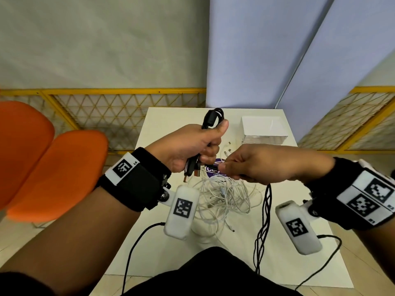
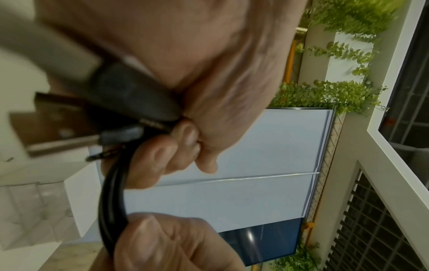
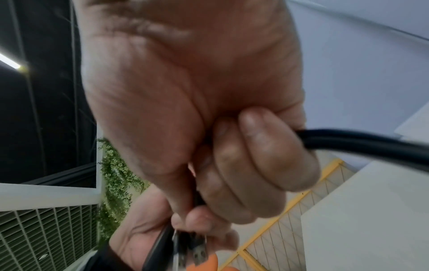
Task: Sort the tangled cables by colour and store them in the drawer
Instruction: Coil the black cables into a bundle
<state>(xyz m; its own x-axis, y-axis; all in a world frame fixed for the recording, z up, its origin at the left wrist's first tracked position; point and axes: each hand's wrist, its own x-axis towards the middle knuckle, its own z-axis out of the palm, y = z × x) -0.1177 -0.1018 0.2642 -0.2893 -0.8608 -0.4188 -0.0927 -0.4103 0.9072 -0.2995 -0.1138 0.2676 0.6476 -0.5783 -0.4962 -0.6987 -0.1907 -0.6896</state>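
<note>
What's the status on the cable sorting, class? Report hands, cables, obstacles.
Left hand grips black cable bundle. Right hand pinches a black cable. White cables tangled on table. Drawer unit shut.

Both forearms reach fwd from the 6 o'clock edge of head view, wrists in black straps w/ white marker tags and a white cam pod under each. Left hand [image 1: 188, 146] is raised, fist upright, thumb up toward 12 o'clock, fingers [image 2: 162, 161] curled tight round a bundle of black cables [image 1: 211, 118]. Right hand [image 1: 263, 163] sits at 3 o'clock of the left, knuckles up, thumb & fingertips pinching at the left fist's lower end; its curled fingers [image 3: 267, 155] wrap a black cable [image 3: 371, 143].
</note>
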